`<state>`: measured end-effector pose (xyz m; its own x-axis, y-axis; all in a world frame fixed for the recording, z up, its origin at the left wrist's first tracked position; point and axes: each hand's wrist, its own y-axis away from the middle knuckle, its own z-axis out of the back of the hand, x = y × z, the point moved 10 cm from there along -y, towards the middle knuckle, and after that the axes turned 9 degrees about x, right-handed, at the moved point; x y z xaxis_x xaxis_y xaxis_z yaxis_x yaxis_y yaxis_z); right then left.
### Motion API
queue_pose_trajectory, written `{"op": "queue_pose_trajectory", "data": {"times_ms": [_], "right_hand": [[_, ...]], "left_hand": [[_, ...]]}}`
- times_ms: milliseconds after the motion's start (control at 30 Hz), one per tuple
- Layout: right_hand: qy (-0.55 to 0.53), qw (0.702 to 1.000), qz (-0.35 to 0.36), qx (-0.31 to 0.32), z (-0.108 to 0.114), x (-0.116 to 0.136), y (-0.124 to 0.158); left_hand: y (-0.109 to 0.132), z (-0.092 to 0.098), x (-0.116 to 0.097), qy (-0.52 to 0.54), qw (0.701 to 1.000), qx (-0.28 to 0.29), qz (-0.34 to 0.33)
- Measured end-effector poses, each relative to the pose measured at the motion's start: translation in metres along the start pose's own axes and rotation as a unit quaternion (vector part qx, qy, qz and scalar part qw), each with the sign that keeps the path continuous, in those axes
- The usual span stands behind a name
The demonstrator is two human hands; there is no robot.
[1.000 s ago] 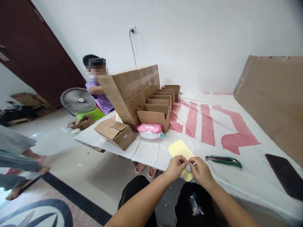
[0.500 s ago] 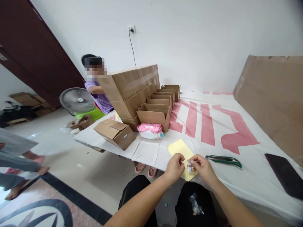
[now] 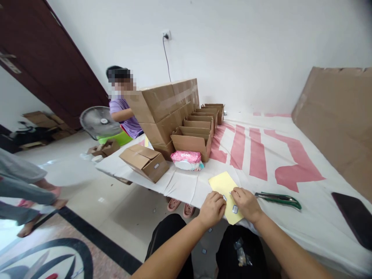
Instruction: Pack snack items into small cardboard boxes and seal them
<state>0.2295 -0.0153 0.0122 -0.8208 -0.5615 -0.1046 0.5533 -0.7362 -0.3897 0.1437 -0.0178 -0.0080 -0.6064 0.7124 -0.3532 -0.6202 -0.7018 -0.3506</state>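
Observation:
A yellow paper sheet (image 3: 223, 181) lies at the table's front edge under both hands. My left hand (image 3: 213, 209) rests on its left side, fingers curled closed, with a small blue-edged white label at the fingertips. From the right, my right hand (image 3: 246, 203) reaches over the sheet with its fingers closed; whatever is between them is hidden. Just below those fingers, another small blue-edged label (image 3: 235, 209) sits on the yellow paper. A green utility knife (image 3: 280, 199) lies right of my right hand.
A pink wipes pack (image 3: 187, 161) and a closed carton (image 3: 144, 162) stand left of the sheet. Behind are open boxes (image 3: 192, 143) and stacked cartons (image 3: 162, 104). A dark phone (image 3: 353, 217) lies right. A person in purple (image 3: 123, 112) sits beyond the cartons, near a fan (image 3: 100, 121).
My right hand has lowered onto the yellow sheet, and my left hand has turned palm down against it. A blue-edged label now shows flat on the paper. The view has shifted slightly.

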Motion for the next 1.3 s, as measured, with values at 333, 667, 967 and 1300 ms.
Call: {"op": "queue_pose_trajectory", "data": {"times_ms": [333, 667, 967, 1300], "right_hand": [[-0.128, 0.985, -0.023, 0.112, -0.013, -0.003, 0.009], [-0.189, 0.976, -0.049, 0.097, -0.009, -0.009, 0.018], [-0.06, 0.971, -0.228, 0.023, 0.02, -0.1, 0.062], [-0.02, 0.973, -0.23, 0.013, 0.021, -0.107, 0.08]], "left_hand": [[0.0, -0.004, 0.001, -0.008, 0.999, 0.047, 0.018], [0.0, -0.011, -0.003, -0.058, 0.993, 0.103, 0.009], [0.0, -0.009, -0.001, -0.019, 0.997, 0.081, 0.005], [-0.004, -0.006, 0.001, 0.101, 0.991, 0.093, -0.003]]}}
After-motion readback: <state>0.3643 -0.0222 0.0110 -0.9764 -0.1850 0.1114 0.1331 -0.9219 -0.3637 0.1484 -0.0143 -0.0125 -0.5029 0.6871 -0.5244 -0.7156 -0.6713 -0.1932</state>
